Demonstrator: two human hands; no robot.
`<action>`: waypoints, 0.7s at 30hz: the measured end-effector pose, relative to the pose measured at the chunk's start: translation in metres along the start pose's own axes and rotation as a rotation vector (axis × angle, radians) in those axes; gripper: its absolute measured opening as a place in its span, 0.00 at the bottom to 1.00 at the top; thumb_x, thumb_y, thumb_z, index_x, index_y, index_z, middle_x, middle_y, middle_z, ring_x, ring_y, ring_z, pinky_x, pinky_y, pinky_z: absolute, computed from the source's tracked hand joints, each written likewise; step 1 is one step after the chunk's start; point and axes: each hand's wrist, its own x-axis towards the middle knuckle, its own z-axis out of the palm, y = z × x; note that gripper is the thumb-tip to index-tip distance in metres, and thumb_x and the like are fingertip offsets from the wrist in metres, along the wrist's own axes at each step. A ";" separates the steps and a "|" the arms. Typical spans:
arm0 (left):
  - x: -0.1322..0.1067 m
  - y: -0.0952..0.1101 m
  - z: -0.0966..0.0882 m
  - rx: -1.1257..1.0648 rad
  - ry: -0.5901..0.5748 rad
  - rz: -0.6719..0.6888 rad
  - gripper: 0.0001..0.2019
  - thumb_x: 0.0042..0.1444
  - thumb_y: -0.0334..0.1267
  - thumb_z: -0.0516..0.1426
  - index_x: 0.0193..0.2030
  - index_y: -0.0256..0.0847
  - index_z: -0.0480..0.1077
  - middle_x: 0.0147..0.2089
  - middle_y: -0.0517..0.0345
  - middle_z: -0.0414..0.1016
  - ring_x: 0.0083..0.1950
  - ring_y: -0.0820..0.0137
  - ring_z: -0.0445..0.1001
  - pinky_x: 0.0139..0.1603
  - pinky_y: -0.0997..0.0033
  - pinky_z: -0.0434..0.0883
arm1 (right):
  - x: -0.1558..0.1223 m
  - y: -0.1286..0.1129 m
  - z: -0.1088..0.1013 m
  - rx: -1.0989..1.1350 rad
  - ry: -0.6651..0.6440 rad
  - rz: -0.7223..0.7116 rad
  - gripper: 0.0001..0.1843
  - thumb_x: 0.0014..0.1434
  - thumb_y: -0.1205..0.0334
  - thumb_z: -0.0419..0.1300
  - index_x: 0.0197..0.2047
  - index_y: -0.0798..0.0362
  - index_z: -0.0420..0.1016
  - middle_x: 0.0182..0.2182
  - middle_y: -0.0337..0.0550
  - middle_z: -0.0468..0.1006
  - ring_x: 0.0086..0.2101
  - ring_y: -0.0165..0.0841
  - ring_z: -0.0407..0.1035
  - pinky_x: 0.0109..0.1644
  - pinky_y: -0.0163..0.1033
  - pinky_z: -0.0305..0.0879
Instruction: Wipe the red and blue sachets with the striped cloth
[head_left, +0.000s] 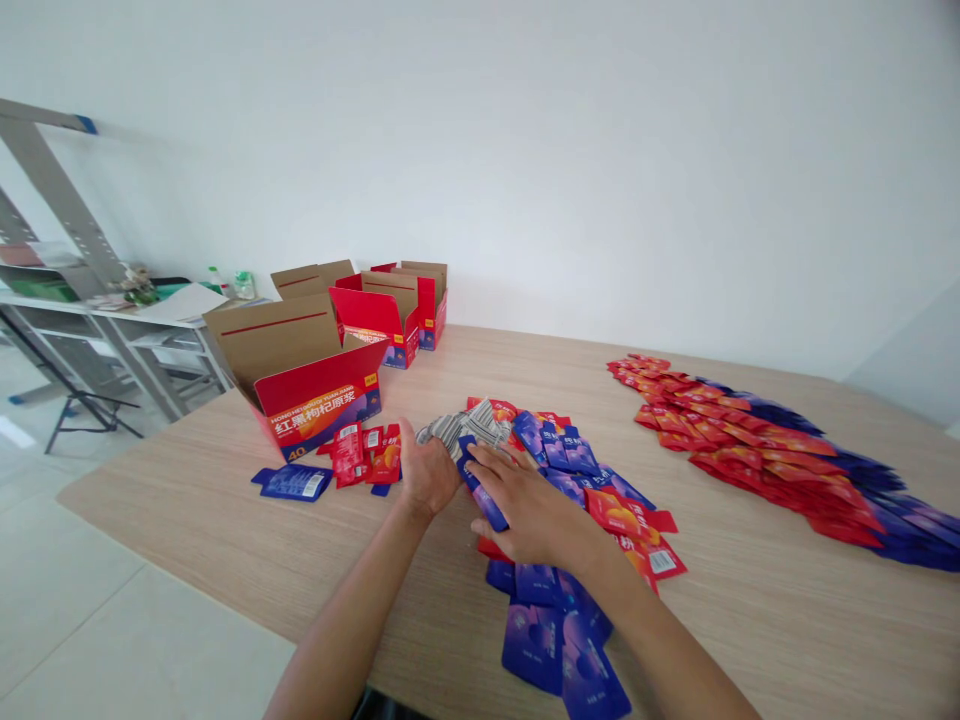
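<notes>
My left hand (426, 470) is closed around a fanned stack of sachets (469, 425), their silvery edges showing above my fingers. My right hand (525, 505) lies beside it with its fingers curled on a blue sachet (484, 495). Under and around my right hand spreads a loose pile of blue and red sachets (592, 500) on the wooden table (225, 540). A few red sachets (367, 455) and one blue sachet (292, 483) lie to the left of my left hand, in front of an open red carton (315, 400).
Two more open red cartons (390, 305) stand at the table's back left. A long row of red and blue sachets (765, 450) runs along the right side. Beyond the left edge stand metal shelves (97, 320) with clutter, and a white wall behind.
</notes>
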 end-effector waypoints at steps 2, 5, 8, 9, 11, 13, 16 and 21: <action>0.001 0.001 -0.005 0.000 0.005 0.013 0.41 0.60 0.72 0.43 0.50 0.35 0.77 0.46 0.42 0.82 0.54 0.54 0.78 0.60 0.55 0.69 | 0.000 -0.002 0.001 0.003 0.002 -0.006 0.39 0.58 0.55 0.66 0.69 0.61 0.62 0.72 0.62 0.54 0.71 0.47 0.48 0.75 0.58 0.44; 0.004 0.001 -0.017 0.007 0.035 0.010 0.40 0.60 0.72 0.43 0.46 0.36 0.78 0.39 0.46 0.83 0.45 0.56 0.80 0.55 0.58 0.71 | 0.000 -0.004 0.002 0.013 -0.017 0.015 0.41 0.57 0.56 0.67 0.69 0.62 0.61 0.71 0.64 0.54 0.71 0.48 0.48 0.75 0.59 0.43; 0.005 0.002 -0.025 -0.018 0.074 -0.007 0.38 0.61 0.71 0.41 0.32 0.39 0.77 0.25 0.52 0.77 0.31 0.62 0.77 0.46 0.62 0.73 | 0.000 -0.003 0.000 0.046 -0.032 0.032 0.41 0.56 0.55 0.68 0.68 0.62 0.62 0.71 0.63 0.56 0.70 0.48 0.51 0.74 0.57 0.47; 0.005 0.002 -0.025 -0.032 0.079 -0.010 0.38 0.61 0.71 0.41 0.28 0.40 0.75 0.22 0.54 0.74 0.28 0.64 0.75 0.43 0.64 0.73 | -0.001 -0.002 -0.002 0.059 -0.036 0.033 0.40 0.56 0.55 0.68 0.68 0.62 0.63 0.71 0.63 0.56 0.70 0.48 0.52 0.74 0.57 0.48; 0.004 0.001 -0.022 -0.047 0.069 -0.005 0.37 0.62 0.70 0.40 0.27 0.41 0.74 0.21 0.56 0.73 0.27 0.65 0.75 0.42 0.64 0.73 | -0.002 0.000 -0.004 0.078 -0.045 0.030 0.39 0.57 0.55 0.67 0.67 0.61 0.64 0.70 0.61 0.58 0.69 0.47 0.53 0.74 0.56 0.48; 0.002 -0.002 -0.016 -0.028 0.029 0.003 0.37 0.62 0.70 0.40 0.33 0.40 0.76 0.27 0.53 0.78 0.33 0.62 0.78 0.47 0.62 0.74 | -0.003 0.001 -0.005 0.090 -0.042 0.026 0.38 0.58 0.54 0.67 0.67 0.60 0.64 0.70 0.60 0.58 0.70 0.47 0.53 0.74 0.56 0.48; 0.000 -0.006 -0.009 0.029 -0.026 -0.007 0.38 0.61 0.71 0.43 0.43 0.37 0.77 0.40 0.46 0.82 0.49 0.55 0.80 0.59 0.55 0.70 | -0.004 0.002 -0.001 0.099 -0.021 0.002 0.39 0.60 0.52 0.66 0.68 0.59 0.63 0.70 0.60 0.58 0.70 0.46 0.51 0.75 0.57 0.45; 0.000 -0.010 -0.007 0.049 -0.040 -0.036 0.39 0.61 0.70 0.44 0.48 0.36 0.77 0.49 0.42 0.82 0.60 0.51 0.75 0.66 0.50 0.64 | 0.000 -0.001 0.005 0.075 -0.005 0.008 0.39 0.60 0.51 0.65 0.68 0.62 0.62 0.70 0.63 0.57 0.70 0.47 0.51 0.75 0.58 0.45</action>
